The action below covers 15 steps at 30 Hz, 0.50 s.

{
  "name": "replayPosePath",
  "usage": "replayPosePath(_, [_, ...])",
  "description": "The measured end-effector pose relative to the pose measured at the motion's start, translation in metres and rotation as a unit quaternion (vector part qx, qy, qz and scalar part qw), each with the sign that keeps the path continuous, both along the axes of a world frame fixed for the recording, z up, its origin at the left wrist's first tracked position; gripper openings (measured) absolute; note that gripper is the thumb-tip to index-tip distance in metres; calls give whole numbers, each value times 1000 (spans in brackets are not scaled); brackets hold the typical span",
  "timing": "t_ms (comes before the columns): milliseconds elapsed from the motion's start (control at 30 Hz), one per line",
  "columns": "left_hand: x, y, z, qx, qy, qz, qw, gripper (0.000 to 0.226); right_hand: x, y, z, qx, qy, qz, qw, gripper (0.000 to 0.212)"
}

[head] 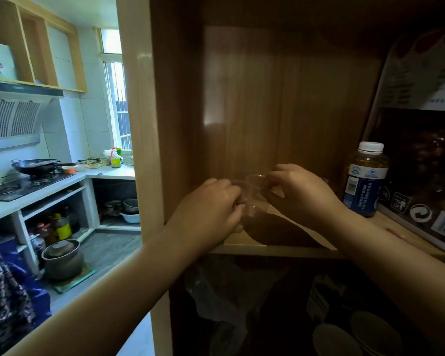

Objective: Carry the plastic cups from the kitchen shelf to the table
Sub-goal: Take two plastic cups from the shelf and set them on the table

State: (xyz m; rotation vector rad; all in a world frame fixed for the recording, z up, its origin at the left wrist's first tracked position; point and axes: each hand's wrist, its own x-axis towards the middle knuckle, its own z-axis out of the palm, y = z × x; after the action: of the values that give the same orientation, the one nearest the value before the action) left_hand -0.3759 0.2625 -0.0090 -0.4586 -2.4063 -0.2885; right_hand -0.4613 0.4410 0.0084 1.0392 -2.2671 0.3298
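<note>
Two clear plastic cups stand close together on the wooden shelf [275, 249], deep in the dim compartment. My left hand [211, 204] is curled around the nearer, left cup [243, 191], fingers wrapped on its side. My right hand [298, 194] pinches the rim of the farther, right cup [254, 179]. Both cups are see-through and partly hidden behind my fingers. Both forearms reach in from below.
A pill bottle with a white cap [365, 179] stands just right of my right hand, beside a dark printed box [421, 176]. The cabinet's side panel [141, 140] rises on the left. Beyond it lie the kitchen counter [36, 191], wok [35, 165] and floor pot [62, 258].
</note>
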Motion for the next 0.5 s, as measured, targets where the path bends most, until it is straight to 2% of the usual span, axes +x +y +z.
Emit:
replayPosePath(333, [56, -16, 7, -4, 37, -39, 999, 10, 73, 4, 5, 6, 32, 8, 999, 18])
replayPosePath(500, [97, -37, 9, 9, 51, -35, 998, 10, 115, -15, 3, -6, 35, 10, 999, 12])
